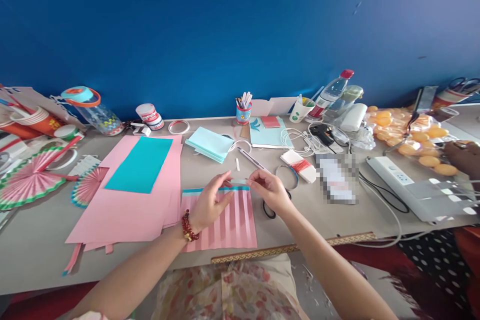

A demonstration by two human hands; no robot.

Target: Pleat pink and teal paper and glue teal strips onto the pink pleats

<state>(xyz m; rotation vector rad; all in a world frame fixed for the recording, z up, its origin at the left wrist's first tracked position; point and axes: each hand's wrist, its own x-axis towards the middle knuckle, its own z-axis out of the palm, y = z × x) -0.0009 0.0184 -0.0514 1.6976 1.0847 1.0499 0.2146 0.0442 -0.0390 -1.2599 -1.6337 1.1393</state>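
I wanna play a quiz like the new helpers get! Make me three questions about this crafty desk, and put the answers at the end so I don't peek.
1. Which of the person's hands has the beaded bracelet at its wrist?
2. True or false: the turquoise sheet lies on top of the pink sheets.
3. What colour is the strip along the far edge of the pleated pink paper?
A) yellow
B) blue
C) black

Key:
1. The left hand
2. True
3. B
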